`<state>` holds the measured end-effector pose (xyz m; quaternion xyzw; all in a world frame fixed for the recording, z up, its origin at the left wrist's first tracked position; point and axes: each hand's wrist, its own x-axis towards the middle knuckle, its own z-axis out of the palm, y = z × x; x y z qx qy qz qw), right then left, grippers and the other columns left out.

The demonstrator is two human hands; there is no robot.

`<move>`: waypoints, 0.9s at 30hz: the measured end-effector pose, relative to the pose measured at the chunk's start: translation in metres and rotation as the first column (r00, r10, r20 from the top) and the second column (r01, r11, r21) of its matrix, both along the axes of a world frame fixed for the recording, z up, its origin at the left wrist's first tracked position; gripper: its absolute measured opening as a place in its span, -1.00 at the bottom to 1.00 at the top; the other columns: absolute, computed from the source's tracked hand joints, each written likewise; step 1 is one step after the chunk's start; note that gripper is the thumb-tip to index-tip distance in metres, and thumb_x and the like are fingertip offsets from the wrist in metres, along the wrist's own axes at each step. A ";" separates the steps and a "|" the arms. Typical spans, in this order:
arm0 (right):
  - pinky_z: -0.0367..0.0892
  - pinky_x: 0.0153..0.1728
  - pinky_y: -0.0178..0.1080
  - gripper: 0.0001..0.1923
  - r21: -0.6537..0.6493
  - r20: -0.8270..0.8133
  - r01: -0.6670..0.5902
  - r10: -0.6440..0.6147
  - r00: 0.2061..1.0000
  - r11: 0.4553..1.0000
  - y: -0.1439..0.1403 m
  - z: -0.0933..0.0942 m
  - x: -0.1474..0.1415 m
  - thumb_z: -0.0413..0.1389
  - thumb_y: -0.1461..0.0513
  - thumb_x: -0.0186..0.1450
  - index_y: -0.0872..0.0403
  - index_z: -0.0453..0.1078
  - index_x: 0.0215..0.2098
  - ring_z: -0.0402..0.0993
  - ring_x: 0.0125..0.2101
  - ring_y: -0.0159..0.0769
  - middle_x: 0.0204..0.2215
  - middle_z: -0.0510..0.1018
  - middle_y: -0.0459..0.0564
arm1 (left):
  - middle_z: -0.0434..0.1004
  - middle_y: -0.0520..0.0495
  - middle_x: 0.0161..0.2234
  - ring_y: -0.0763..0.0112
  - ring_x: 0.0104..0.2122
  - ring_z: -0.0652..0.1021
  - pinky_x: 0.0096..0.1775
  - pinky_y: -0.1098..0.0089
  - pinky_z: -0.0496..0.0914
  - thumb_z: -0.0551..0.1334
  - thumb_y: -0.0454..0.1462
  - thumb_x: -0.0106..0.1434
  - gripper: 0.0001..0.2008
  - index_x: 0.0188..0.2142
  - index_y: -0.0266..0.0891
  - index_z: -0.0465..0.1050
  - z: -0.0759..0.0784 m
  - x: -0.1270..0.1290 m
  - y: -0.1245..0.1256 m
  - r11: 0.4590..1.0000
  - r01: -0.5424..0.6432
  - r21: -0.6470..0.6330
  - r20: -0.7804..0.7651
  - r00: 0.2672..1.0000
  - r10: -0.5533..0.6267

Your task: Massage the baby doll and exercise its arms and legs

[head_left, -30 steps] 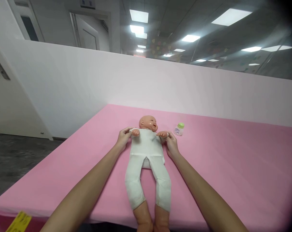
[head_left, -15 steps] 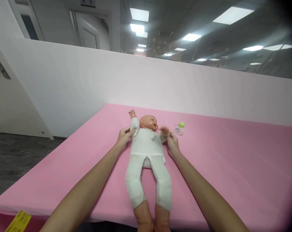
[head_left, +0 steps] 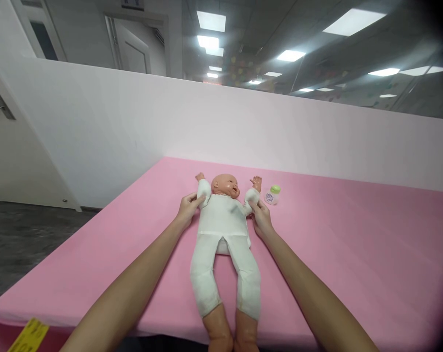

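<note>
At the near left corner of the pink counter a yellow tag sticks out. The left hand pinches the doll's sleeve at the left. The doll lies face up at the counter's middle (feet nearest), arms raised beside its head. The right hand pinches the other sleeve. Just right stands a green-capped bottle.

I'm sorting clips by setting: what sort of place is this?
Likely an office-type room set up for infant-care practice: a baby doll lies on a pink-covered table, a low white partition behind, ceiling light panels above.
</note>
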<state>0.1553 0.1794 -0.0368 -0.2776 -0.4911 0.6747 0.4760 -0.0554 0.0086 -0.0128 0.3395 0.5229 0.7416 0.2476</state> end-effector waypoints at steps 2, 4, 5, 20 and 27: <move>0.22 -0.52 -0.30 -0.71 0.026 -0.029 -0.012 0.013 0.999 1.000 -0.002 0.001 0.001 0.41 0.12 0.02 0.01 0.46 -0.36 0.32 -0.52 -0.39 -0.51 0.50 -0.18 | 0.64 -0.15 -0.22 0.27 -0.24 0.53 -0.21 0.37 0.36 0.50 -0.10 0.03 -0.65 -0.25 -0.27 0.66 0.000 0.000 0.000 1.000 0.001 0.007 -0.013 1.000 -0.001; 0.27 -0.47 -0.29 -0.72 0.052 -0.065 -0.020 0.023 0.998 0.998 -0.003 0.001 0.001 0.40 0.14 0.02 0.01 0.45 -0.38 0.38 -0.46 -0.36 -0.44 0.55 -0.16 | 0.64 -0.14 -0.23 0.26 -0.23 0.54 -0.20 0.36 0.37 0.48 -0.13 0.02 -0.68 -0.26 -0.26 0.66 0.000 0.001 0.001 1.000 -0.006 0.008 -0.015 1.000 0.006; 0.29 -0.45 -0.29 -0.71 0.064 -0.077 -0.026 0.031 0.997 0.998 -0.003 0.001 0.001 0.40 0.13 0.02 0.01 0.46 -0.36 0.41 -0.43 -0.35 -0.39 0.57 -0.14 | 0.64 -0.14 -0.21 0.25 -0.20 0.55 -0.18 0.35 0.38 0.48 -0.15 0.02 -0.68 -0.24 -0.25 0.66 0.000 0.001 0.001 1.000 -0.009 0.005 -0.011 1.000 0.009; 0.26 -0.49 -0.27 -0.61 0.050 -0.032 -0.020 0.022 0.999 0.999 0.001 -0.004 0.000 0.44 0.01 0.04 0.03 0.55 -0.27 0.38 -0.48 -0.34 -0.47 0.55 -0.14 | 0.63 -0.17 -0.22 0.23 -0.24 0.53 -0.21 0.34 0.36 0.49 -0.01 0.08 -0.60 -0.26 -0.29 0.64 0.003 0.002 -0.002 0.999 0.045 -0.006 -0.053 0.998 -0.045; 0.36 -0.33 -0.25 -0.74 0.121 -0.047 -0.036 0.042 0.998 0.992 0.000 -0.006 0.000 0.39 0.14 0.05 0.00 0.55 -0.30 0.47 -0.36 -0.29 -0.36 0.61 -0.11 | 0.64 -0.16 -0.09 0.20 -0.12 0.56 -0.10 0.31 0.39 0.41 -0.18 0.07 -0.66 -0.14 -0.21 0.67 0.001 0.001 0.000 1.000 0.013 0.003 -0.070 0.997 -0.013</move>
